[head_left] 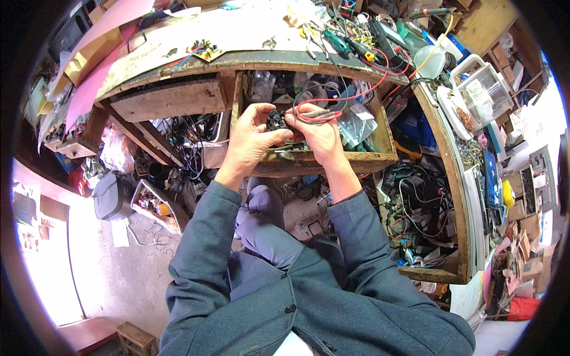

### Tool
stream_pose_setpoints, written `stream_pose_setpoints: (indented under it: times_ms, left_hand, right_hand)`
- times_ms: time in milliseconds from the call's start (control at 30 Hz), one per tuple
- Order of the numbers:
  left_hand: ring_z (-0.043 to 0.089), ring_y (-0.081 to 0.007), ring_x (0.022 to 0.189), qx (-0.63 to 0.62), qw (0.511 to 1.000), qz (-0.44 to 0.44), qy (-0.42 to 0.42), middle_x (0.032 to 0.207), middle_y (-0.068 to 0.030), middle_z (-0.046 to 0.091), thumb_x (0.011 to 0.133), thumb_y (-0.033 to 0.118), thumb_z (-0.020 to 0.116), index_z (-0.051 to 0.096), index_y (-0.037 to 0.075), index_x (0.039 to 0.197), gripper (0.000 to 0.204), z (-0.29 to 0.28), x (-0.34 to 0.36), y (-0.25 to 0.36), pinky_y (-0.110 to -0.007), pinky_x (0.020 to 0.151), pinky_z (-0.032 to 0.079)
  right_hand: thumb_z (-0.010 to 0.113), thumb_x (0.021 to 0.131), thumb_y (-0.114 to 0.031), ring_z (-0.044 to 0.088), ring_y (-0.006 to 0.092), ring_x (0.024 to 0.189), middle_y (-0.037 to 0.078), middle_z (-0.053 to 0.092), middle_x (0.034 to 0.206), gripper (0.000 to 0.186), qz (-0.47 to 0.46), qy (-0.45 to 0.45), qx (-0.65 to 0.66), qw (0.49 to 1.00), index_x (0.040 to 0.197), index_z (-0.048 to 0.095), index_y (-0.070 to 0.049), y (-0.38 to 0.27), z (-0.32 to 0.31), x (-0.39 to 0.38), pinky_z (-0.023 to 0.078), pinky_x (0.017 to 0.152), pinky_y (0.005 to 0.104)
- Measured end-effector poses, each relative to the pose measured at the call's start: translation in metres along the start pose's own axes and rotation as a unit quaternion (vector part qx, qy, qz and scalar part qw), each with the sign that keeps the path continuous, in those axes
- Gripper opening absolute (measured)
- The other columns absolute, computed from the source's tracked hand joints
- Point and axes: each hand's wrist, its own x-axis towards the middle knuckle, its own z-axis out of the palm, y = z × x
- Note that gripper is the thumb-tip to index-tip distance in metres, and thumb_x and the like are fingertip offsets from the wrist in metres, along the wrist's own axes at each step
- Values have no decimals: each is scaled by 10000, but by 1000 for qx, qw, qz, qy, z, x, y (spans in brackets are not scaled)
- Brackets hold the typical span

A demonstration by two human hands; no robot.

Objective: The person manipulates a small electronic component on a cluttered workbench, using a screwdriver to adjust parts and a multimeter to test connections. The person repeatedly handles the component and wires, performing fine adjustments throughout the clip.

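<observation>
Over an open wooden drawer (356, 159), both my hands meet around a small dark electronic part (275, 120). My left hand (252, 137) is closed on its left side, thumb and fingers pinching it. From the right, my right hand (320, 135) pinches the same part with its fingertips. A pair of red and black test leads (320, 116) lies across the back of my right hand, and the red lead loops up to the bench. What exactly the dark part is cannot be made out, as my fingers cover much of it.
On the bench top (249, 44) lie a green-handled screwdriver (337, 43), a multimeter-like black device (380, 37) and loose wires. Clear plastic bags (358, 127) fill the drawer. Tangled cables (421, 202) crowd the right compartment. A white bin (155, 204) stands on the floor at left.
</observation>
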Motion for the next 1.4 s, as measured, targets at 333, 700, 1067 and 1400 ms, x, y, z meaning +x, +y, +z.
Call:
stream_pose_setpoints:
  times_ms: [333,700,1067,1400]
  left_hand:
    - [649,-142,921,91,994,61,19,1124,-102,591,770,-41,788,478,-32,1251,572,0,0,-9,-256,726,573]
    - [672,-164,887,12,999,23,26,1098,-109,624,814,-6,768,497,-54,1273,535,2,-1,-4,-293,788,595]
    - [698,-242,843,-130,990,-43,-16,1042,-121,678,983,231,618,560,-3,1238,351,-4,0,4,-402,804,596]
    - [696,-229,832,-144,987,-63,-36,1037,-121,687,989,287,608,586,-19,1189,366,-8,2,6,-383,789,596]
  right_hand:
    - [757,845,-79,593,68,702,-3,676,803,90,-24,-26,49,998,896,702,-29,14,-4,7,485,612,231]
    - [745,868,-89,645,109,684,27,686,826,84,24,-32,100,994,902,698,-29,6,-5,3,558,568,267]
    - [733,893,-128,641,97,723,21,686,855,152,-12,-28,90,995,993,709,-17,4,-5,-1,543,577,242]
    - [711,907,-126,618,97,640,32,685,836,147,-15,-41,71,997,998,701,-11,1,-5,-3,510,544,231]
